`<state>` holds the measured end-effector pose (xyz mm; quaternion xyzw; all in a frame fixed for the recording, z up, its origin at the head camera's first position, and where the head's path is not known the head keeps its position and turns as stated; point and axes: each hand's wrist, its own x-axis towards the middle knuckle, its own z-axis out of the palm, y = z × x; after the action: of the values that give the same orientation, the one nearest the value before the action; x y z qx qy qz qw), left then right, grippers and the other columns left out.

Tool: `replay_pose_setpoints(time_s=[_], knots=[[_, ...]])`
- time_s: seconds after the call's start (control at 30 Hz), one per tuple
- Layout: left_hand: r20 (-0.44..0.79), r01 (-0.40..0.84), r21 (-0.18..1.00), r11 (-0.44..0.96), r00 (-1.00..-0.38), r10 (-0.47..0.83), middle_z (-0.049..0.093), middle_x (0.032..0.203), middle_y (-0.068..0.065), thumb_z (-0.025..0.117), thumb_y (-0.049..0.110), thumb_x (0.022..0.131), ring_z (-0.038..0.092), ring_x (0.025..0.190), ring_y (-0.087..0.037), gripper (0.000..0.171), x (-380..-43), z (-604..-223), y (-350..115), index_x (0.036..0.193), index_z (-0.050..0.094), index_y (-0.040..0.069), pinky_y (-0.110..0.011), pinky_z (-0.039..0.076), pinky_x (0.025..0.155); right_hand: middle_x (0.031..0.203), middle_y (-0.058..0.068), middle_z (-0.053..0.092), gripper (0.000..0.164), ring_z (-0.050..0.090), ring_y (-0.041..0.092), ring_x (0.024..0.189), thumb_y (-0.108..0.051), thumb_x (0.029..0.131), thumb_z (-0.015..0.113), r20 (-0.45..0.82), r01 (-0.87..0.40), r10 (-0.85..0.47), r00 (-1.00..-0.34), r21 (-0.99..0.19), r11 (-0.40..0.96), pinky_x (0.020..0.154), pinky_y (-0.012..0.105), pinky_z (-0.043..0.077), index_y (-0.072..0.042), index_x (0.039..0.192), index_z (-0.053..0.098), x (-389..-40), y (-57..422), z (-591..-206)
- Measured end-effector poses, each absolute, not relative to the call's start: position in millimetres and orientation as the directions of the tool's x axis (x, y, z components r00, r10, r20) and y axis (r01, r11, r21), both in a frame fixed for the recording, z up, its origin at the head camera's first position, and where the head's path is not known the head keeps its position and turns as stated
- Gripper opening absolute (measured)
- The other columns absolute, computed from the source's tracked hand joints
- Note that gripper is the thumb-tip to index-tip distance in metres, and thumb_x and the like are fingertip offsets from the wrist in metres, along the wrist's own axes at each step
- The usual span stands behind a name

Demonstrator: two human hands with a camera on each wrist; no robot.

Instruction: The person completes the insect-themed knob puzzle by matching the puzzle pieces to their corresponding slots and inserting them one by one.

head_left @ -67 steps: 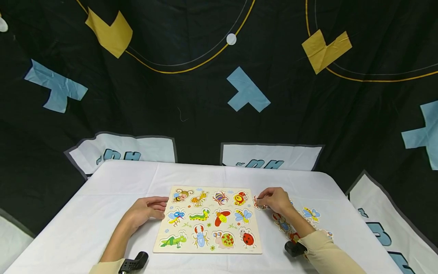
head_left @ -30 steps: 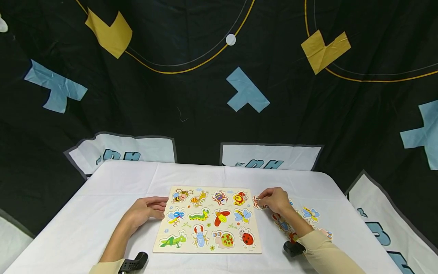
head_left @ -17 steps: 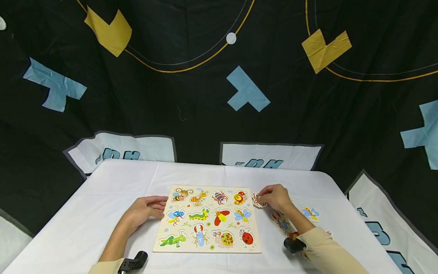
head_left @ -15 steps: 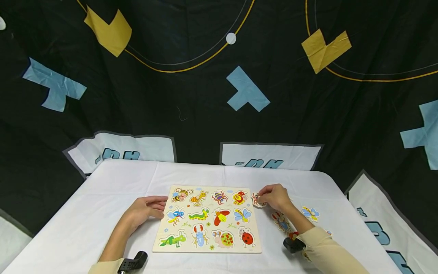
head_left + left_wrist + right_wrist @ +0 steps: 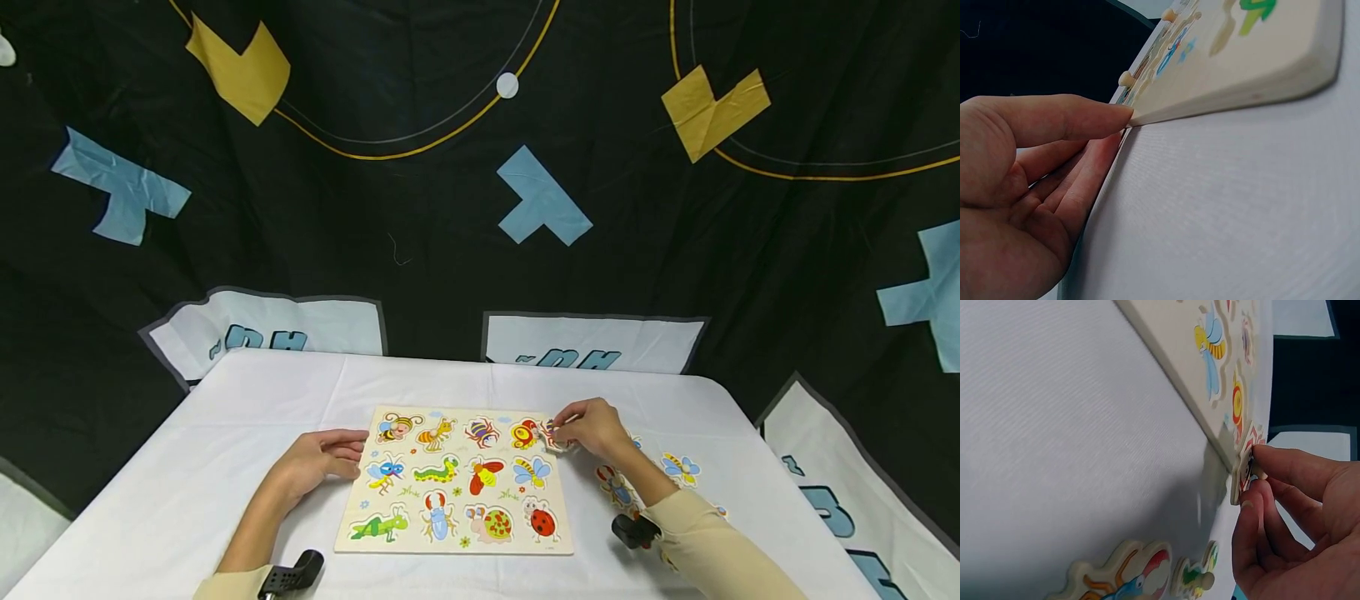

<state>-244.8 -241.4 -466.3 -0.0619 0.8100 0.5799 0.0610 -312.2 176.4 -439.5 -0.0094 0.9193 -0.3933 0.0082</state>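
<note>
A wooden peg puzzle board (image 5: pixel 415 542) printed with colourful insects lies on the table. My left hand (image 5: pixel 326 458) rests at its left edge; in the left wrist view the tip of an extended digit (image 5: pixel 1100 117) touches that edge, the other fingers lying below. With thumb and fingers, my right hand (image 5: pixel 596 429) pinches a red-and-white spider puzzle piece (image 5: pixel 551 437) at the board's upper right corner. In the right wrist view the spider piece (image 5: pixel 1244 472) is tilted on its side, its knob mostly hidden by the fingers. It overlaps the board's edge; contact is unclear.
Right of the board lie several loose pieces, among them a stag beetle piece (image 5: pixel 617 485) and a blue-winged bee piece (image 5: pixel 681 468), partly covered by my right forearm. A green piece (image 5: pixel 1191 578) with a knob shows below. White cloth covers the table (image 5: pixel 187 483).
My right hand has lifted slightly and moved left with the spider piece, from beside the board to over its upper right edge. The left hand and the board have stayed put.
</note>
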Motion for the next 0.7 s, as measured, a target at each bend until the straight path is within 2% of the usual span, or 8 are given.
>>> replay_pose_setpoints(time_s=[0.7], knots=[[-0.168,-0.169,0.937,0.305,-0.985,-0.028,0.068,0.104,-0.01,0.077,-0.005,0.065,0.065,0.092,-0.021,0.063,-243.9,-466.2,-241.3,0.125,0.06,0.0,-0.027,0.05,0.075,0.074,-0.001,0.068,0.013,0.055,0.014,0.066,-0.009,0.067,0.081,-0.019,-0.024,-0.063,-0.998,-0.783,0.622,0.055,0.026,0.043,-0.01,0.079,0.076,-316.0,144.9,-437.8]])
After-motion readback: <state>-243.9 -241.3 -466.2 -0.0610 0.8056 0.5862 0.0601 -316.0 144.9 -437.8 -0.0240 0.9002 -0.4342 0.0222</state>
